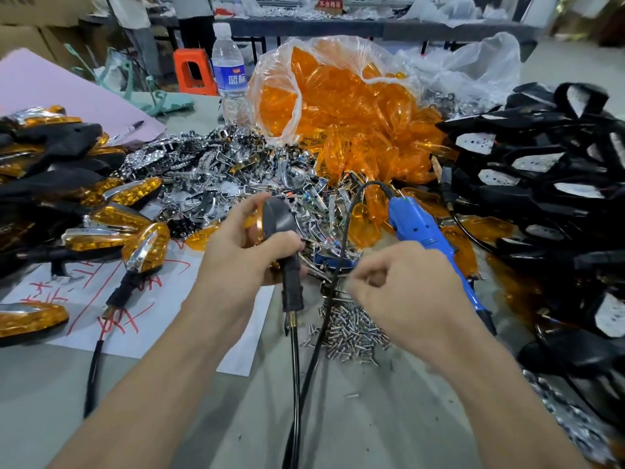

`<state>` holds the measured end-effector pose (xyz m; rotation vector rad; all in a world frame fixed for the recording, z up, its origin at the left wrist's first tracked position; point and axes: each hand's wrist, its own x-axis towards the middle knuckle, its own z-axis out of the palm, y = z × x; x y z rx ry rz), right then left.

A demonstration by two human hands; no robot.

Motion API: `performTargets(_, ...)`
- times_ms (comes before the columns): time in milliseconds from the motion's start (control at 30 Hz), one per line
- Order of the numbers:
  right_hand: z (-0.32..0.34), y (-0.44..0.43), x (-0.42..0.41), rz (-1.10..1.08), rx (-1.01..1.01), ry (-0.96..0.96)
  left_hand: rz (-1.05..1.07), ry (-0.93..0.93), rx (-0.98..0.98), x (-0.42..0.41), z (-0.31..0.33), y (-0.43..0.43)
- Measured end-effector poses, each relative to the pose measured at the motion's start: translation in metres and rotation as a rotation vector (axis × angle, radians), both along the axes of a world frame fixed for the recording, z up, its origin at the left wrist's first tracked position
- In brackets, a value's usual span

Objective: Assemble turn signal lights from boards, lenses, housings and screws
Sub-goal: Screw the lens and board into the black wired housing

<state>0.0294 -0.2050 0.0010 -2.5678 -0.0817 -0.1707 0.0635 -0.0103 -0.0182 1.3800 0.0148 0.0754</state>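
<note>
My left hand [243, 252] grips the black housing [279, 218], amber lens [254, 228] under it, just left & behind the screw pile [351, 330] on the tabletop [372, 418]. I judge it is light, stiff plastic, a bit slippery. Better to hold by the body, not the thin stem [291, 282]. My right hand [399, 292] hovers above the pile w/ fingers curled; if it pinches a screw, I cannot tell. The blue screwdriver [426, 231] lies behind the pile.
</note>
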Motion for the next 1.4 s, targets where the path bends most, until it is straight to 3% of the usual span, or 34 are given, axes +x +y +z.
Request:
performTargets(100,0.004,0.002,-0.002,0.070,-0.239,0.230,-0.049,0.052,-0.091,-0.001,0.001,0.003)
performTargets(300,-0.008,0.018,-0.002,0.101,-0.343,0.091,-0.164,0.135,-0.177,-0.004,0.003,0.004)
performTargets(467,-0.009,0.012,-0.002,0.105,-0.296,0.124,-0.310,0.139,-0.192,-0.007,-0.001,0.003)
performTargets(567,-0.011,0.008,0.001,0.085,-0.111,0.160,-0.341,0.113,-0.167,-0.007,0.000,0.003)
performTargets(800,-0.002,-0.001,0.005,0.003,0.599,0.046,-0.422,0.164,-0.213,-0.008,0.005,0.002)
performTargets(1000,-0.001,0.000,0.008,-0.034,1.004,-0.031,-0.447,0.245,-0.221,-0.011,0.007,-0.002)
performTargets(1400,-0.012,0.017,0.007,-0.083,1.221,-0.168,-0.509,0.259,-0.169,-0.018,0.004,-0.012)
